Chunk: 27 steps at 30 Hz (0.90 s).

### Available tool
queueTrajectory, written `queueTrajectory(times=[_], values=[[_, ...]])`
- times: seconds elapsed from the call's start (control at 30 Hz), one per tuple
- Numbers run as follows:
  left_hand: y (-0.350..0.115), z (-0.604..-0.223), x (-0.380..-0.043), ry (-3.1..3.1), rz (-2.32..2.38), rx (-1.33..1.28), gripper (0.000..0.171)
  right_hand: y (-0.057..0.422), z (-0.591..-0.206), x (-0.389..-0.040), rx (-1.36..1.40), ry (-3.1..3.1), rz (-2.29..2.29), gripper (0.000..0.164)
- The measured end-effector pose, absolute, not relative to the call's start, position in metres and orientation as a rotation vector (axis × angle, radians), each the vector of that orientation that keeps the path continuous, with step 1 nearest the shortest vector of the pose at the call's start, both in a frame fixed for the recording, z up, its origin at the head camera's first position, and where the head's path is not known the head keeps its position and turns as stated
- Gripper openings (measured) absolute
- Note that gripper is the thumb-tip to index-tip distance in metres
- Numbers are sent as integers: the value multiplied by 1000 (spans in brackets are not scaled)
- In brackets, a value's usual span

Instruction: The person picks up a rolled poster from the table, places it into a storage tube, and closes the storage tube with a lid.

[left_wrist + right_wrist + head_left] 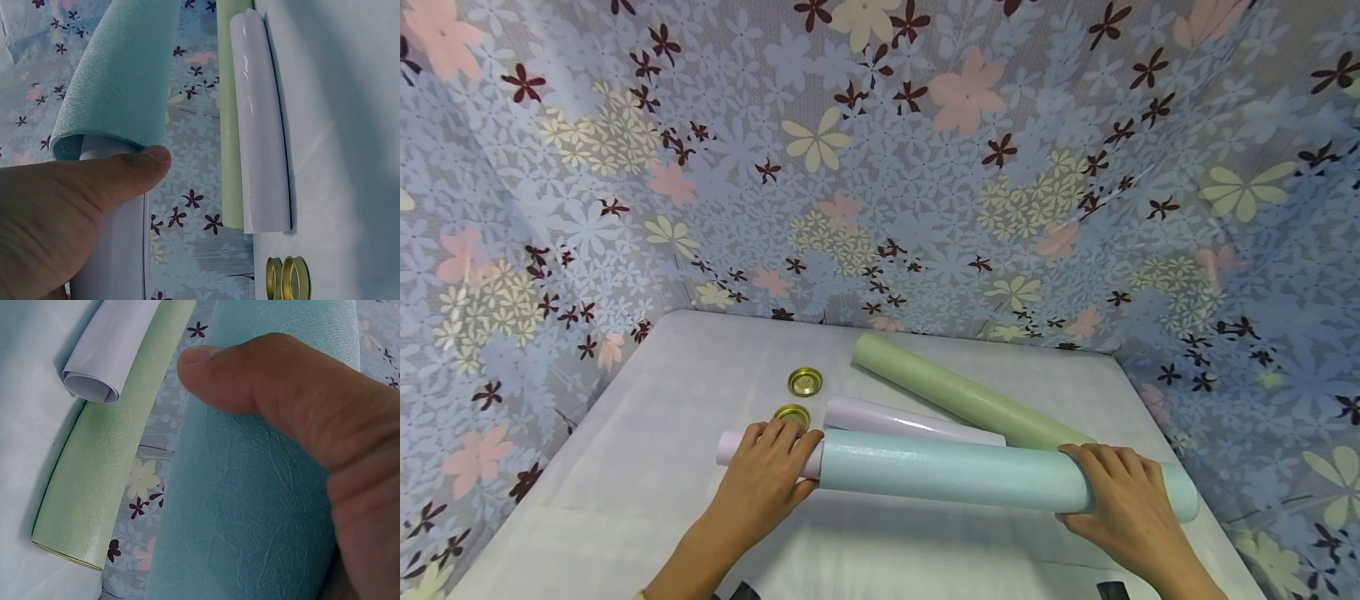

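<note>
A light-blue textured paper roll lies crosswise in front of me, held at both ends. My right hand grips it near its right end, thumb across the surface in the right wrist view. From its open left end sticks a narrower pale lilac-white roll, partly inside the blue one. My left hand grips this narrower roll close to the blue rim, thumb tip right at that rim. Behind the blue roll lie a second pale glossy roll and a longer green roll.
Two small gold ring-shaped pieces sit left of the rolls, the nearer one partly behind my left fingers. Everything is on a white-covered table. Flower-patterned cloth rises along its back and sides.
</note>
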<state>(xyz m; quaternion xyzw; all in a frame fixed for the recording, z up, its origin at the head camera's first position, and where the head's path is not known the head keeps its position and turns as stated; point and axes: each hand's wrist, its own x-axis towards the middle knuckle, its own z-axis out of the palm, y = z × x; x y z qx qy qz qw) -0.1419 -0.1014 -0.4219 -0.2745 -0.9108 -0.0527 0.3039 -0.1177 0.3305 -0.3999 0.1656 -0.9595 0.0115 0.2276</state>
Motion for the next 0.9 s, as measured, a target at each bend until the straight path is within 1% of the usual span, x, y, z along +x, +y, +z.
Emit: queueTrajectory(times=[0.4,0.9], values=[[-105,-421,-141,-2427,-145,-727,68,331,-400,-118,446,-2662,24,87],[-125,-408,-137,-2494,-137,-639,69,333,-399,-117,434,-2653,8,88]])
